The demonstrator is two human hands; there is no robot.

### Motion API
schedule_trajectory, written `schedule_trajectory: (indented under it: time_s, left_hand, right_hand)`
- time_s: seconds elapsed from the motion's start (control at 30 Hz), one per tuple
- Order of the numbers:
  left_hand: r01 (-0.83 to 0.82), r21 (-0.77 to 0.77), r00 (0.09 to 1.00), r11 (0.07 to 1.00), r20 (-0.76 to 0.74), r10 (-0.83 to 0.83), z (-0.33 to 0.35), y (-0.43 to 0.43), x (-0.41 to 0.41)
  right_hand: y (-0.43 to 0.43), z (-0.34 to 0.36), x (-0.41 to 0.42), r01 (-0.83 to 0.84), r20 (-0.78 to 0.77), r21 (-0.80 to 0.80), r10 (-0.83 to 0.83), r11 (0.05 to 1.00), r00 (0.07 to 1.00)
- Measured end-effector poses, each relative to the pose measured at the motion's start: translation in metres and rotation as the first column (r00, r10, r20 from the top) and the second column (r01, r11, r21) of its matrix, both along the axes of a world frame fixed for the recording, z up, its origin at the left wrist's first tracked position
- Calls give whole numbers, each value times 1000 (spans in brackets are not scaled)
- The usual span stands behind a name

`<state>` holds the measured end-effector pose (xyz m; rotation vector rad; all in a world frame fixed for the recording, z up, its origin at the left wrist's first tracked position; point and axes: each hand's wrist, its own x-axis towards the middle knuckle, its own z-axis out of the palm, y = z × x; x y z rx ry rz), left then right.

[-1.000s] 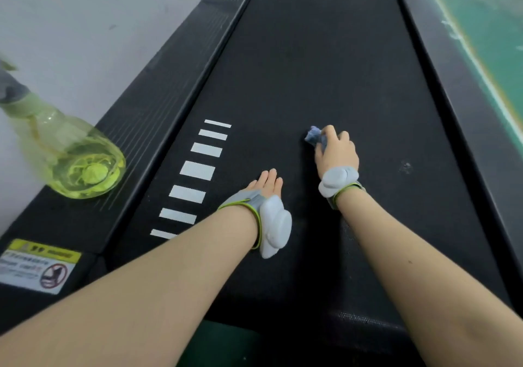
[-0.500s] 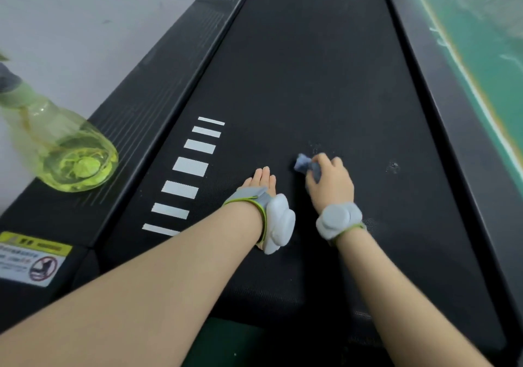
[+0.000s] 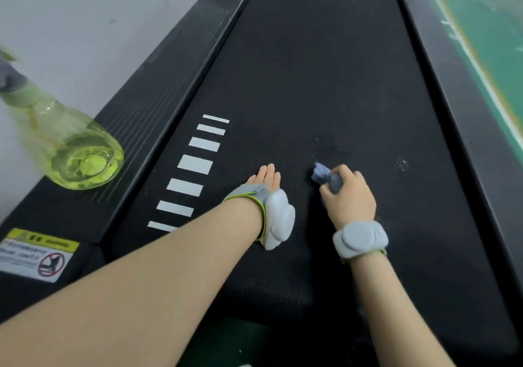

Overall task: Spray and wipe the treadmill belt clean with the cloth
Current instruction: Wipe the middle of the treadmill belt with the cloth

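Belt: one black textured treadmill belt (image 3: 325, 69) runs away from the person. A row of seven white stripes (image 3: 195, 164) is printed along its left edge, counted here from the far end.
Rails: two black side rails, one just left of the stripes (image 3: 158, 106) and one well to their right (image 3: 452, 112).
Bottle: one clear spray bottle of yellow-green liquid (image 3: 70, 151) stands on the rail left of the fourth and fifth stripes.
Left hand: one left hand (image 3: 266, 180) lies flat on the belt, right of the fifth stripe, with its fingers straight and together. It has stayed there.
Right hand: one right hand (image 3: 349, 197), further right of the stripes, has its fingers clamped round the cloth.
Wrist units: two pale grey wrist-worn devices, one on the left wrist (image 3: 278, 219) and one on the right (image 3: 360, 238).
Sticker: one yellow-and-white warning sticker (image 3: 36, 253) sits on the rail, nearer the person than the seventh stripe.
Cloth: one small crumpled blue-grey cloth (image 3: 325, 178) is on the belt. A second ago it was level with the second stripe. Now it lies between the fourth and fifth, drawn back toward the person.
Spot: one pale spot (image 3: 401, 164) on the belt, level with the fourth stripe, right of the cloth.
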<state>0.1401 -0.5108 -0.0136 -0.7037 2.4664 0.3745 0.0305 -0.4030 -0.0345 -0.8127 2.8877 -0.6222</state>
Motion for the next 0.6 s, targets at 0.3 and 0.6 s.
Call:
schedule_trajectory:
  time_s: [0.3, 0.6]
  left_hand:
    - [20, 28, 1000, 999, -6, -20, 0, -6, 1]
    - [-15, -33, 999, 999, -33, 14, -15, -5, -4]
  right_hand:
    - [-47, -10, -39, 5, -141, 45, 2, 999, 990]
    - [-85, 8, -67, 37, 116, 5, -38, 999, 993]
